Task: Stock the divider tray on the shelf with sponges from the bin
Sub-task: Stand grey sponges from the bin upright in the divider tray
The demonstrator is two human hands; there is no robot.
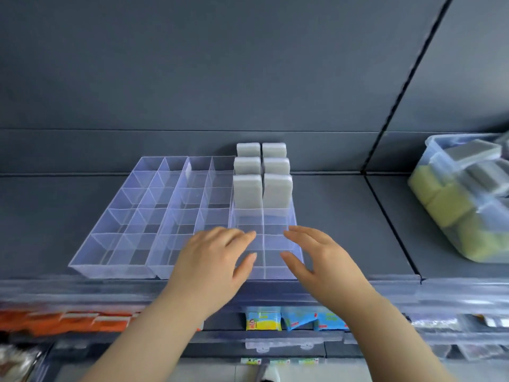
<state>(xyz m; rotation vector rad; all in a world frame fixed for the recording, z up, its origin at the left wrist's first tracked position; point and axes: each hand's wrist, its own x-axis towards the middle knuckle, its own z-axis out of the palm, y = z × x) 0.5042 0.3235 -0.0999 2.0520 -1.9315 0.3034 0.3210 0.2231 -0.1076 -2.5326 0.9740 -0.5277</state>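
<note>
A clear plastic divider tray (115,241) lies on the dark grey shelf, split into many small compartments. Several grey-white sponges (248,190) stand upright in the back compartments of its two rightmost columns. A clear bin (465,199) at the right holds more sponges, yellow-green with grey tops. My left hand (212,260) hovers over the tray's front edge with fingers relaxed and holds nothing. My right hand (316,255) hovers beside it over the tray's front right corner, fingers spread, also empty. Whether either hand touches the tray I cannot tell.
The shelf's front edge (385,288) carries a clear price rail. Below it lie orange packs (63,321) at the left and blue-and-yellow packets (264,318) in the middle. A vertical seam (385,205) divides the shelf between tray and bin.
</note>
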